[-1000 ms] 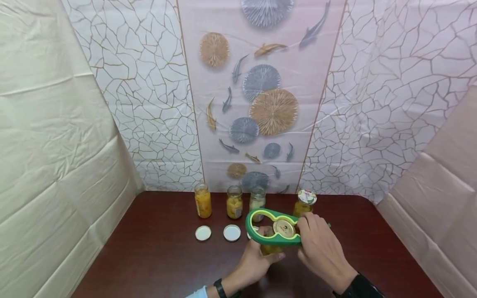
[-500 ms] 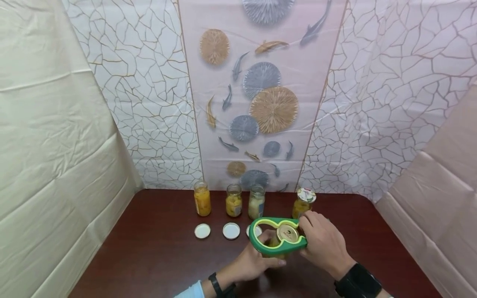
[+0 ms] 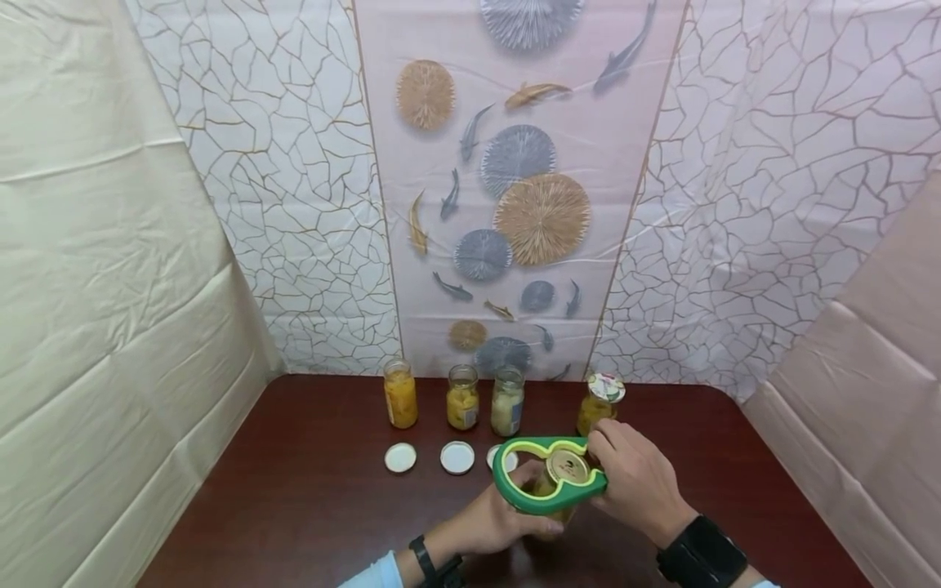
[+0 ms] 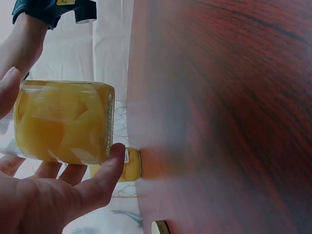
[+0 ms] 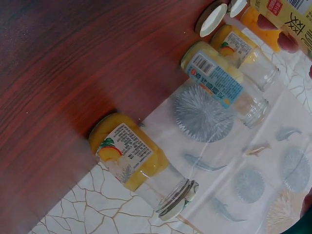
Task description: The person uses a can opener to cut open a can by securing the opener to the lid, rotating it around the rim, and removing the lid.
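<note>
My left hand (image 3: 500,518) grips a glass jar (image 4: 63,122) of yellow fruit pieces, held up off the table, its fingers and thumb round the glass. In my right hand (image 3: 638,482) is the end of a green jar opener (image 3: 540,504) with a yellow-green inner edge. One of the opener's rounded notches sits round the jar's gold lid (image 3: 568,465). At the right wrist view's top corner, the jar's yellow label (image 5: 287,22) shows with left fingertips beside it. Most of the right hand is out of that view.
At the table's back stand three lidless jars: orange fruit (image 3: 401,400), yellow fruit (image 3: 462,404) and pale fruit (image 3: 506,407). Lids lie before them, one white lid (image 3: 400,458) at left, another (image 3: 457,457) mid-row, a third (image 3: 494,454) partly behind the opener. A lidded jar (image 3: 592,415) stands right.
The opener and the held jar have shifted slightly toward the person and to the right, and the opener's angle has turned a little. Both hands keep their grip.
</note>
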A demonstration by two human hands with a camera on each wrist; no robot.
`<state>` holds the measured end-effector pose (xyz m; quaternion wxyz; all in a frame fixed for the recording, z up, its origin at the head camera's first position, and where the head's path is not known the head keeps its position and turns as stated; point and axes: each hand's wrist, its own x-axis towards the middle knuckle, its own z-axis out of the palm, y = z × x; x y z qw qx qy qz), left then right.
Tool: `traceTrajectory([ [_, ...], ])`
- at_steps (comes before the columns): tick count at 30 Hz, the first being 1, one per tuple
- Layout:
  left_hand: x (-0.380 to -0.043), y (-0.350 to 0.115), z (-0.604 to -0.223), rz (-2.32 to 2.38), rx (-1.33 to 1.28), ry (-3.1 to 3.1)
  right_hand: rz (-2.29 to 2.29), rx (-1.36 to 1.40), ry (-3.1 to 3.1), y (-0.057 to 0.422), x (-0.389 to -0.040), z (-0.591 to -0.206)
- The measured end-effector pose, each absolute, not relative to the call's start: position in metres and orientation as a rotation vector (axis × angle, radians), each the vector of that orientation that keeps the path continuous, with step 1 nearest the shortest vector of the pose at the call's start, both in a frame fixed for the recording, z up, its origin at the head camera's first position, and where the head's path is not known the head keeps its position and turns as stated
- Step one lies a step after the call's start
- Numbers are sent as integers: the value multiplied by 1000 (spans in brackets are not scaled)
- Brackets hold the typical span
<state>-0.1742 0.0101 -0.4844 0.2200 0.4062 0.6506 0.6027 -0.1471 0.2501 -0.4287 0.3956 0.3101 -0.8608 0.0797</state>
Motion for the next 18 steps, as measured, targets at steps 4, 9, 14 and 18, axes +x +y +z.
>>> traceTrajectory([
  [4, -175, 10, -485, 1689, 1125, 1785, 200, 767, -2199, 251, -147, -425],
  [9, -174, 9, -490, 1723, 1065, 1795, 203, 717, -2211, 257, -144, -424],
  [14, -175, 6, -491, 1737, 1013, 1815, 213, 647, -2226, 268, -139, -428],
  [18, -175, 5, -492, 1746, 980, 1818, 212, 609, -2225, 275, -136, -432],
])
